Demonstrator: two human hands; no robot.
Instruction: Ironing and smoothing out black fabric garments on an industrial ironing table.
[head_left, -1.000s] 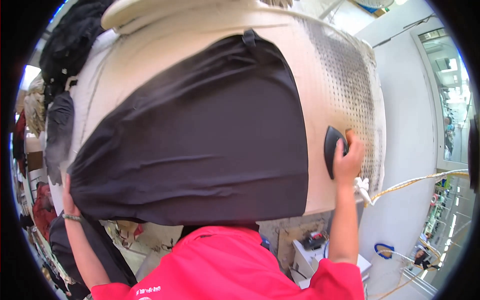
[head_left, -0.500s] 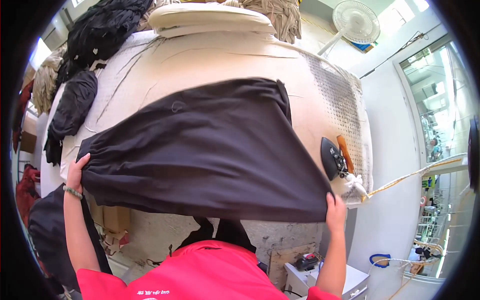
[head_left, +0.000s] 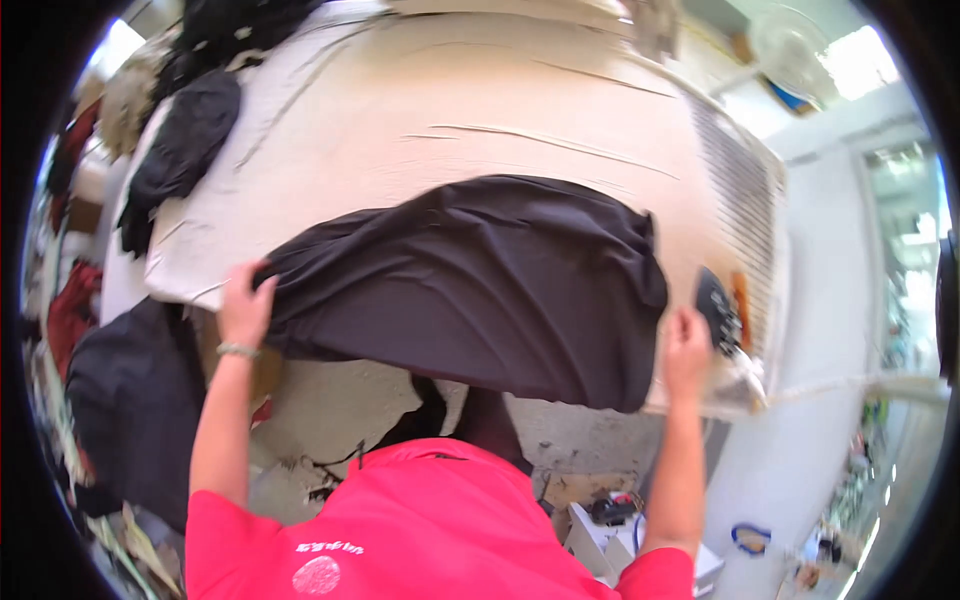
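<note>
A dark, nearly black garment or cloth piece [head_left: 480, 290] lies across the near side of the padded ironing table [head_left: 480, 100], its front edge hanging over the table's edge. Folds run through it and its right part is slack. My left hand [head_left: 246, 310] pinches the gathered left end between thumb and fingers. At the right edge, my right hand [head_left: 686, 345] is closed on the cloth's side, slightly blurred. Just beyond that hand rests a dark iron [head_left: 715, 310] with an orange-brown handle.
Black fabric heaps [head_left: 185, 140] lie at the table's left, and a dark cloth [head_left: 130, 400] hangs below. A white fan [head_left: 790, 50] stands at the far right. Near my right forearm is a small white cabinet [head_left: 590, 545]. A cord [head_left: 830, 385] runs from the iron.
The cloth has gone from stretched taut to slack and bunched. My hands have come closer together, the left moving right and both moving up in the picture. The view has shifted.
</note>
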